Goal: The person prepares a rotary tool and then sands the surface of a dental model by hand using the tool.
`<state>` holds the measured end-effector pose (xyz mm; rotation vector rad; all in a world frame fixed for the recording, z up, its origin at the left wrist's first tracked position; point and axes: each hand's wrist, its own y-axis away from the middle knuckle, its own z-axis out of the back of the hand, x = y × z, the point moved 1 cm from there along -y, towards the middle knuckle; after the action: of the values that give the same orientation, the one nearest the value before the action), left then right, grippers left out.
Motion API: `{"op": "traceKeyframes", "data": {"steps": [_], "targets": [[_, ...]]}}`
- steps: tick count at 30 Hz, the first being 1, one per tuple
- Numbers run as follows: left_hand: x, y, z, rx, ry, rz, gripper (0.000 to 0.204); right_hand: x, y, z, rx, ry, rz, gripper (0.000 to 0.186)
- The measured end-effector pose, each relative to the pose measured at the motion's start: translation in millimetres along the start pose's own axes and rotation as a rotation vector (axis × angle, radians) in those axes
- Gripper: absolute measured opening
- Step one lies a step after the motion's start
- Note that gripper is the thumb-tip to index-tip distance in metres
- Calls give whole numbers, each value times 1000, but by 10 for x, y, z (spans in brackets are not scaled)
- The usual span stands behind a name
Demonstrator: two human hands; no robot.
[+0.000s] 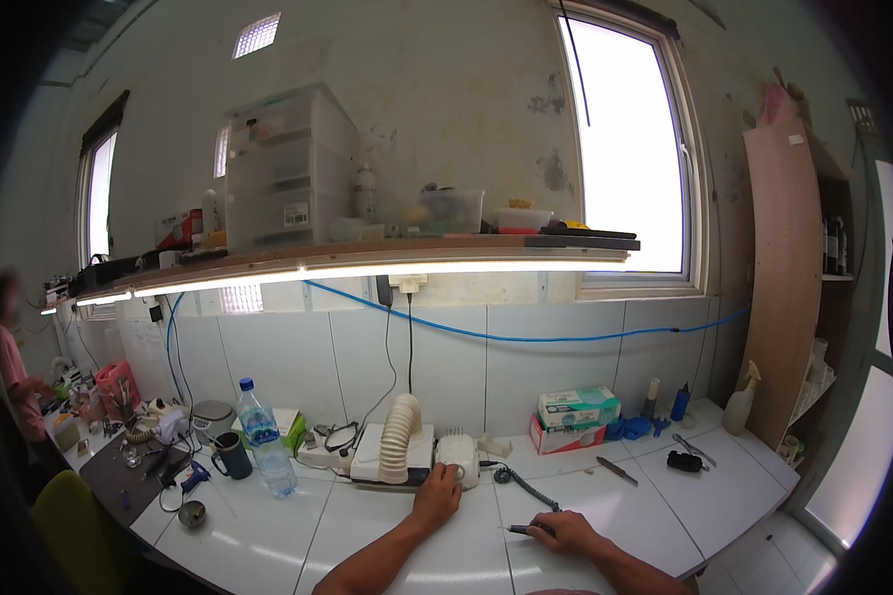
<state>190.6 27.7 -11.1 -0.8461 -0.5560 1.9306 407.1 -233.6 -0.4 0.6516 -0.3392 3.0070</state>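
My left hand [440,488] is at the front of a white control box [466,448], fingertips closed on what looks like its knob [460,472]. Beside the box, a white machine [370,448] carries a ribbed cream hose [395,441]. My right hand [561,533] grips a dark, slim rotary handpiece [522,529] above the tiled worktop [417,550], its thin tip pointing left. A coiled dark cord [526,490] runs from the handpiece area up toward the control box.
Left: plastic bottle [266,451], dark mug [230,456], scale [212,421], small tools. Right: glove boxes [571,421], tweezers [617,471], black object [687,461], spray bottle [739,402], wooden cabinet [779,278]. A lit shelf [387,256] spans above. Another person [18,377] stands far left.
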Motion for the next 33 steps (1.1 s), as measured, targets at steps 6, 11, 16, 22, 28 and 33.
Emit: {"op": "traceKeyframes", "data": {"steps": [6, 11, 16, 22, 28, 33], "targets": [[28, -161, -94, -60, -60, -47, 58, -30, -32, 0, 15, -35, 10, 36], [-137, -223, -108, -109, -3, -197, 60, -62, -4, 17, 54, -44, 7, 37], [-238, -171, -70, -129, 71, -337, 58, 143, 50, 95, 30, -68, -78, 41], [-213, -17, -37, -147, 213, -301, 42, 271, -8, 121, 27, -152, -269, 37], [-360, 173, 14, -38, 382, 72, 29, 304, -146, 45, 124, -359, -687, 54], [-835, 483, 441, -94, 523, 496, 25, 364, -64, 9, 179, 98, -365, 33]]}}
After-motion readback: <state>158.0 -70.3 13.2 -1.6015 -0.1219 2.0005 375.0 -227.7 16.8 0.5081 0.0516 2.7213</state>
